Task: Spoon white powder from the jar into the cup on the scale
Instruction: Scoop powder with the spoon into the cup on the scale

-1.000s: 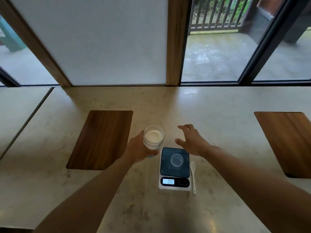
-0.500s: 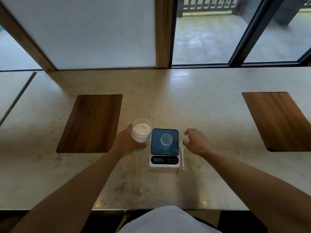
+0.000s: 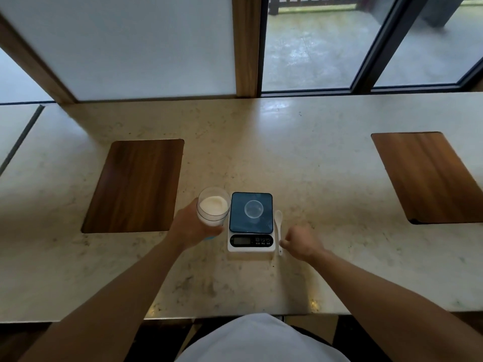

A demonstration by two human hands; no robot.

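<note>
Left grip (image 3: 192, 226) wrapping around jar (image 3: 213, 209), fingers closed on glass, white powder (image 3: 213, 205) filling it. Right grip (image 3: 300, 241) curling at spoon (image 3: 278, 226) handle; whether actually pinching it, cannot tell. Surface (image 3: 300, 165) carrying two wooden boards (image 3: 136, 185), scale (image 3: 251, 222) sitting between jar and spoon. Clear cup (image 3: 253, 209) standing centred on scale platform.

Counter (image 3: 300, 163): pale speckled stone, running wide under the windows, catching soft daylight glare near the middle.
Inlays: two dark wooden panels (image 3: 136, 185) (image 3: 428, 176) sitting flush, well apart, left and right.
Window wall: frosted panel (image 3: 125, 45) at left, wooden post (image 3: 247, 45) beside it, dark-framed clear glass (image 3: 313, 45) at right.
Outside: wet grey paving (image 3: 311, 61) showing.
</note>
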